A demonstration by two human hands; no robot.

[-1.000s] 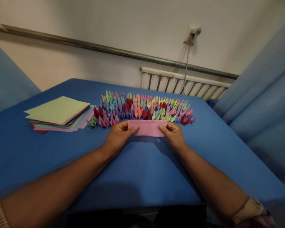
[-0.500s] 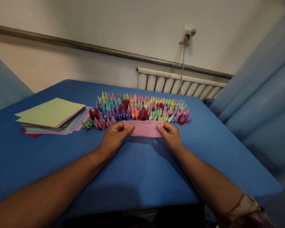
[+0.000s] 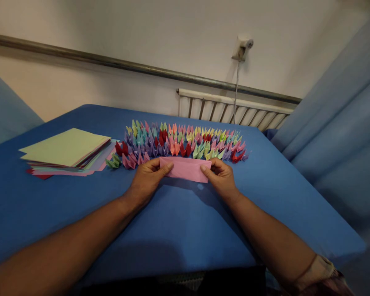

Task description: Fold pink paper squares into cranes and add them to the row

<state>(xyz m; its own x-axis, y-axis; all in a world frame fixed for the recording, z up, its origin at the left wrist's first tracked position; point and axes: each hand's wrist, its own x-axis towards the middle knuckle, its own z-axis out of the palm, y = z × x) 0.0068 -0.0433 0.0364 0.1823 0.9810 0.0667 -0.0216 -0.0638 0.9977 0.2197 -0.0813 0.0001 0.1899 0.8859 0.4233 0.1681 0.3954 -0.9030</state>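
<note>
Your left hand (image 3: 146, 177) and right hand (image 3: 224, 179) are pinching the pink paper (image 3: 185, 169) by its ends, nearer than the folded figures (image 3: 174, 147) — they're looking finished, this strip barely begun; flat sheets (image 3: 68, 147) are waiting at left.

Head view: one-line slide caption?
Left hand and right hand hold folded pink paper over a blue table, near colorful paper figures.

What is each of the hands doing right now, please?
Left hand: closed, pinching the pink paper at its left end.
Right hand: closed, pinching the same paper at its right end.
</note>
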